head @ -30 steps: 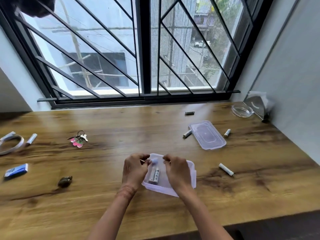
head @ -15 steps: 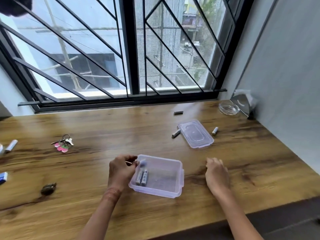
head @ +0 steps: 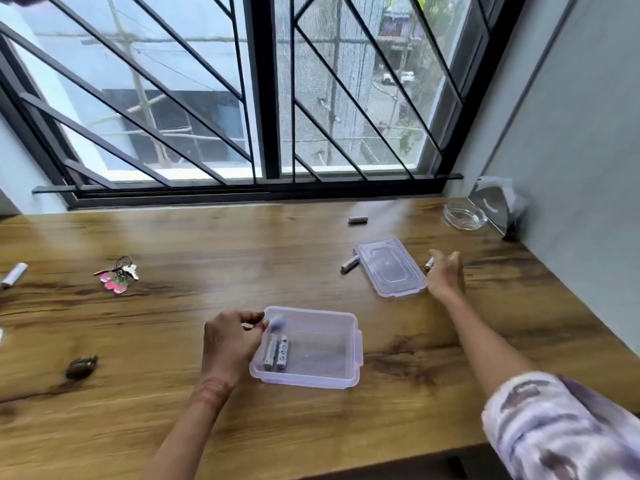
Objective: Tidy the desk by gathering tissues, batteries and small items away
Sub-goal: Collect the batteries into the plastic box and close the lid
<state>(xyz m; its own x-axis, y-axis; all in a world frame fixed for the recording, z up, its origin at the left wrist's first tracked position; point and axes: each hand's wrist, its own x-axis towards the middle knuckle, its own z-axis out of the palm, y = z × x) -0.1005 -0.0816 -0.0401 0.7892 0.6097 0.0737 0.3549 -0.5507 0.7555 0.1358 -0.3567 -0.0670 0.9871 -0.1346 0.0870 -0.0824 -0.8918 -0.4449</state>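
From the head camera, our left hand rests against the left wall of the clear plastic container near the bench's front middle. Its fingers are curled at the rim, pinching what looks like a small thin stick, though it is too small to name. Two AA batteries lie side by side in the container's left part, with a small pale object just beyond them.

Our right hand is stretched out toward two o'clock, fingers spread and loose, holding nothing, just reaching a battery that lies at the right edge of the container's lid. Another battery sits touching the lid's left edge, and a dark one lies farther off at twelve o'clock.

To do this pickup well, we should pinch the battery across its middle so it cannot roll, avoid nudging the lid, and keep the left hand steadying the container for the drop. Keys wait at ten o'clock.
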